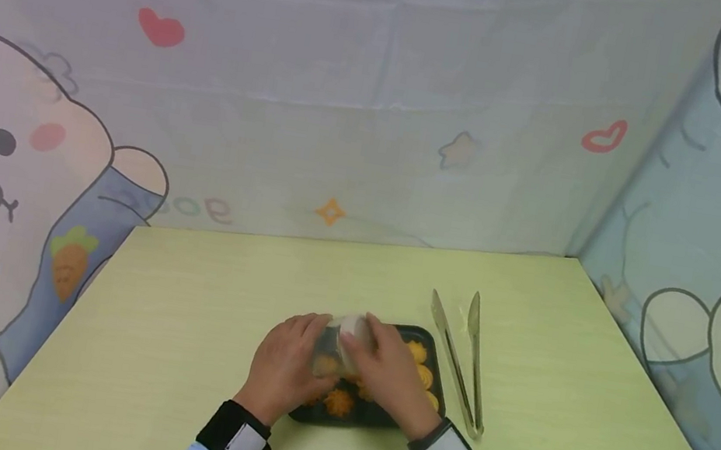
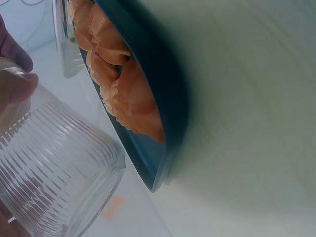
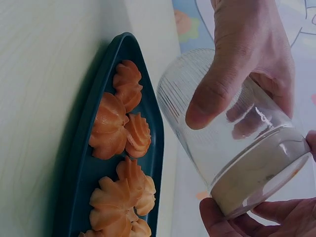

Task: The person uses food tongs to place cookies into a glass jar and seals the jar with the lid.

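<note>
Between both hands is a clear ribbed glass jar [image 3: 197, 98], tilted above a dark tray [image 1: 365, 419] of piped, flower-shaped cookies [image 3: 108, 126]. My left hand [image 1: 285, 363] grips the jar's body, its thumb laid along the glass in the right wrist view. At the jar's other end is a pale lid [image 3: 259, 173], and my right hand [image 1: 395, 376] holds it by the rim with fingers and thumb. The lid sits on the jar's mouth; whether it is fastened I cannot tell. No cookies show inside the glass. Parts of the tray are hidden behind the hands.
Metal tongs [image 1: 478, 377] lie spread on the pale table [image 1: 189, 324], just right of the tray. Cartoon-printed cloth [image 1: 291, 127] hangs behind the table's back edge and along its sides.
</note>
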The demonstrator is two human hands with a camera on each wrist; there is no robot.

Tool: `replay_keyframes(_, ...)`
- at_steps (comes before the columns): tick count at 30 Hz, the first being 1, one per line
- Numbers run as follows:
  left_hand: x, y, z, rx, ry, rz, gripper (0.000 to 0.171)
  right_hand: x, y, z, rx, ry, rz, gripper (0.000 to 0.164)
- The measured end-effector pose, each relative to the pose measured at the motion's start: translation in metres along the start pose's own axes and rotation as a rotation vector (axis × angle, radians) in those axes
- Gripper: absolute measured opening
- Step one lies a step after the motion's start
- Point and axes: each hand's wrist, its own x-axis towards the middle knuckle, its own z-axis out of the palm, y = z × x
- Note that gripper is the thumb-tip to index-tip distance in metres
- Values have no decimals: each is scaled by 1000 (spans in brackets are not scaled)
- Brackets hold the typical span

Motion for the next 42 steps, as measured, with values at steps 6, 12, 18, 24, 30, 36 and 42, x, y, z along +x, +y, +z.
replay_keyframes(6, -1, 0, 2, 15, -6, 1, 82, -2, 3, 0, 1, -21, -2, 57)
replay_keyframes(12, -1, 0, 3, -3, -16, 2, 82, -2, 4, -2, 49, -46, -7, 53)
replay_keyframes(18, 0, 0, 3, -13, -16, 6, 83, -3, 6, -4, 58, -61, -10, 52)
replay_keyframes(24, 0, 0, 4, -5, -20, 10, 84, -3, 8, -3, 68, -59, -17, 52)
replay_keyframes(30, 2, 0, 3, -13, -19, 13, 85, -3, 11, -3, 77, -55, -27, 52)
replay_keyframes(36, 1, -2, 3, -83, -46, -23, 84, -3, 11, -6, 42, -73, -103, 56)
replay_keyframes(42, -1, -4, 2, -163, -64, -83, 83, 2, 12, -7, -43, -101, -252, 62)
